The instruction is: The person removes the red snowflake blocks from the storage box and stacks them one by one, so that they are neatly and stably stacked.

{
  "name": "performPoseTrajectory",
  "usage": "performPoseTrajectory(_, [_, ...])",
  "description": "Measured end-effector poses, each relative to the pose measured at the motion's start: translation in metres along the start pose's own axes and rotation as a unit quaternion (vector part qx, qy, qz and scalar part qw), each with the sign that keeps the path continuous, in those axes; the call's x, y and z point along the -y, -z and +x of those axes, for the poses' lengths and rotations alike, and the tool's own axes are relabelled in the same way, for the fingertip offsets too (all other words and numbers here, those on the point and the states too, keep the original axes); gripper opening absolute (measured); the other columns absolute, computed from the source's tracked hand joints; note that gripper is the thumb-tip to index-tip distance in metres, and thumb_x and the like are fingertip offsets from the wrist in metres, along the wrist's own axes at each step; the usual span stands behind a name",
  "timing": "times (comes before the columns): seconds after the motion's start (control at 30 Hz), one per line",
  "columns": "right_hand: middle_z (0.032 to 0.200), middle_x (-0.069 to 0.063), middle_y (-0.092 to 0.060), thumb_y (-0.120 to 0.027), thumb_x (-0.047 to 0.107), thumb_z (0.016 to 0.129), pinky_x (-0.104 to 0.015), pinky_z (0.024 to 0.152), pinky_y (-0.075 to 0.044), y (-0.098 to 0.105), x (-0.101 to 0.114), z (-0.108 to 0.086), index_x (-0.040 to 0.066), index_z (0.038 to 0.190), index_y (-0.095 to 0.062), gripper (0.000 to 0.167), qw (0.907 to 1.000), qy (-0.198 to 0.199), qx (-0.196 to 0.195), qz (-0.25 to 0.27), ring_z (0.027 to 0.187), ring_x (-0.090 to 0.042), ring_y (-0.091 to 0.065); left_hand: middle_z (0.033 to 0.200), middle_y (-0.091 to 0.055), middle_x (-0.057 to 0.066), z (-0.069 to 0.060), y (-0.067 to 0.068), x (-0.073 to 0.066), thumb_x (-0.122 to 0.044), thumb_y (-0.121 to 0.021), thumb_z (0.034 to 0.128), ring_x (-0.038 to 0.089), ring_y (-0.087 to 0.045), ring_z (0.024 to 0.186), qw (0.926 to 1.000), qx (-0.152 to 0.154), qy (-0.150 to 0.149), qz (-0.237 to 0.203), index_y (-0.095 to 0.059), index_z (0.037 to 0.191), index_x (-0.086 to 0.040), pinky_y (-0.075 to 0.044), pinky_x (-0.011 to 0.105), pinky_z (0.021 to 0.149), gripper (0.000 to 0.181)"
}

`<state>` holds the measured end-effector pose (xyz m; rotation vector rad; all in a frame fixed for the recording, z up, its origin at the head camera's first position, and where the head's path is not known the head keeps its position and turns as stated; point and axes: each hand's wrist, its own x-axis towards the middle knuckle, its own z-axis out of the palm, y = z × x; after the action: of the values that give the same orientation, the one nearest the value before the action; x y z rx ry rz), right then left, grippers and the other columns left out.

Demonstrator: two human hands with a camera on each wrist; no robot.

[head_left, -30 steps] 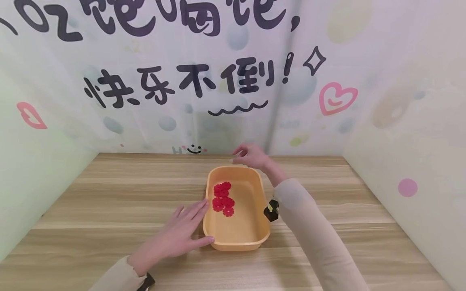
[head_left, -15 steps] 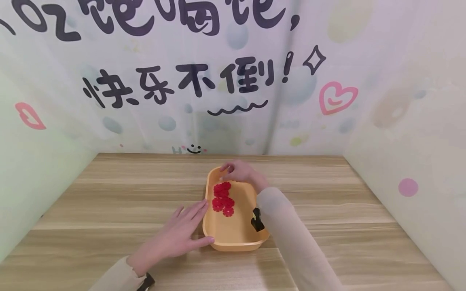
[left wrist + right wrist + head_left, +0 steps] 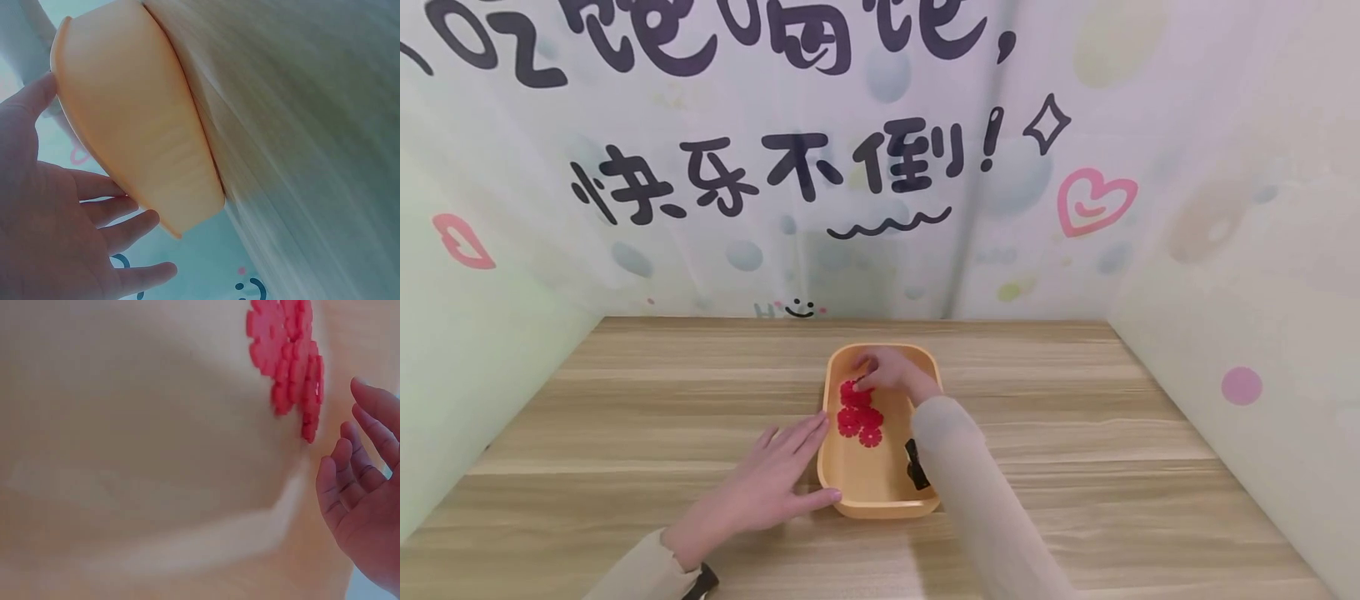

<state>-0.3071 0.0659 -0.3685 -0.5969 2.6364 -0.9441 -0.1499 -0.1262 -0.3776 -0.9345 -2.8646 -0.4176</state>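
Observation:
An orange tray (image 3: pixel 887 510) stands on the wooden table, with several red notched discs (image 3: pixel 861 415) clustered at its left inside. My left hand (image 3: pixel 760 487) rests against the tray's left rim, thumb near the front corner; in the left wrist view the fingers of that hand (image 3: pixel 69 219) lie spread along the tray's outer wall (image 3: pixel 134 106). Over the tray's back part, my right hand (image 3: pixel 891 371) reaches down at the far end of the discs. Seen from the right wrist, the hand (image 3: pixel 369 481) has loosely bent fingers beside the red discs (image 3: pixel 294 356), holding nothing visible.
A white printed curtain (image 3: pixel 715 267) stands behind the wooden table (image 3: pixel 662 400), with pale walls at the left and right. A black object (image 3: pixel 917 467) shows at my right sleeve, over the tray's right side. My right forearm crosses the tray's right rim.
My right hand has moved from behind the tray's back rim, forward and down into the tray, to the discs. My left hand, the tray and the discs have stayed in place.

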Motion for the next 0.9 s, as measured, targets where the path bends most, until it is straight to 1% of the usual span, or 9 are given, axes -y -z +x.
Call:
performPoseTrajectory(0.1, [0.099, -0.006, -0.056, -0.068, 0.013, 0.077, -0.027, 0.075, -0.046, -0.004, -0.002, -0.001, 0.006, 0.111, -0.058, 0.036, 0.9998, -0.011, -0.003, 0.019, 0.084, -0.019, -0.052, 0.142, -0.025, 0.009, 0.000, 0.000, 0.000, -0.059, -0.048, 0.0798, 0.023, -0.024, 0.127, 1.0000, 0.002, 0.001, 0.000, -0.028, 0.137, -0.002, -0.019, 0.055, 0.096, 0.083])
performPoseTrajectory(0.2, [0.099, -0.003, -0.055, -0.069, 0.016, 0.077, -0.027, 0.076, -0.045, -0.009, -0.005, -0.001, 0.009, 0.111, -0.058, 0.036, 0.9997, -0.017, -0.007, 0.016, 0.087, -0.018, -0.051, 0.142, -0.025, 0.009, 0.000, 0.000, 0.000, -0.060, -0.047, 0.0799, 0.023, -0.023, 0.127, 1.0000, 0.006, 0.004, 0.000, -0.027, 0.138, -0.003, -0.019, 0.055, 0.096, 0.084])
performPoseTrajectory(0.33, [0.096, -0.002, -0.056, -0.068, 0.016, 0.078, -0.027, 0.076, -0.045, -0.014, -0.007, 0.000, 0.008, 0.110, -0.059, 0.034, 0.9999, -0.013, -0.008, 0.006, 0.086, -0.017, -0.051, 0.142, -0.024, 0.009, 0.000, 0.001, -0.001, -0.059, -0.048, 0.0798, 0.023, -0.023, 0.127, 0.9999, 0.010, 0.007, 0.000, -0.027, 0.138, -0.003, -0.019, 0.054, 0.096, 0.083])
performPoseTrajectory(0.43, [0.096, -0.003, -0.057, -0.067, 0.015, 0.079, -0.030, 0.078, -0.045, -0.017, -0.007, -0.001, 0.007, 0.108, -0.059, 0.031, 0.9998, -0.013, -0.005, 0.010, 0.086, -0.018, -0.052, 0.142, -0.024, 0.009, 0.000, 0.001, -0.001, -0.059, -0.049, 0.0797, 0.023, -0.024, 0.127, 0.9999, 0.010, 0.009, 0.002, -0.028, 0.138, -0.003, -0.019, 0.054, 0.096, 0.083])
performPoseTrajectory(0.57, [0.099, -0.004, -0.057, -0.067, 0.017, 0.078, -0.031, 0.079, -0.045, -0.021, -0.006, -0.001, 0.008, 0.108, -0.059, 0.031, 0.9995, -0.028, 0.003, 0.013, 0.088, -0.019, -0.052, 0.142, -0.025, 0.009, 0.000, 0.001, -0.001, -0.059, -0.048, 0.0798, 0.024, -0.025, 0.126, 0.9999, 0.007, 0.007, 0.006, -0.028, 0.137, -0.002, -0.020, 0.054, 0.096, 0.083])
performPoseTrajectory(0.67, [0.101, -0.004, -0.056, -0.068, 0.018, 0.078, -0.030, 0.076, -0.045, -0.023, -0.006, 0.000, 0.009, 0.108, -0.059, 0.032, 0.9991, -0.039, 0.005, 0.015, 0.087, -0.018, -0.052, 0.141, -0.026, 0.010, 0.000, 0.000, -0.001, -0.058, -0.049, 0.0799, 0.024, -0.026, 0.126, 1.0000, 0.002, 0.003, 0.008, -0.029, 0.137, -0.002, -0.021, 0.055, 0.095, 0.083])
performPoseTrajectory(0.8, [0.098, -0.003, -0.057, -0.067, 0.020, 0.078, -0.028, 0.074, -0.046, -0.026, -0.007, 0.002, 0.010, 0.107, -0.060, 0.031, 0.9994, -0.036, -0.001, -0.005, 0.084, -0.016, -0.052, 0.141, -0.026, 0.010, 0.001, -0.001, 0.000, -0.058, -0.050, 0.0797, 0.024, -0.027, 0.126, 0.9999, -0.001, 0.001, 0.011, -0.029, 0.137, -0.002, -0.021, 0.055, 0.095, 0.083])
performPoseTrajectory(0.9, [0.095, 0.000, -0.057, -0.068, 0.022, 0.078, -0.027, 0.074, -0.046, -0.027, -0.007, 0.002, 0.012, 0.105, -0.060, 0.030, 0.9990, -0.041, -0.005, -0.018, 0.082, -0.016, -0.052, 0.141, -0.026, 0.009, 0.001, -0.002, 0.000, -0.058, -0.050, 0.0795, 0.024, -0.027, 0.125, 0.9999, 0.000, 0.002, 0.012, -0.029, 0.137, -0.002, -0.020, 0.055, 0.095, 0.083])
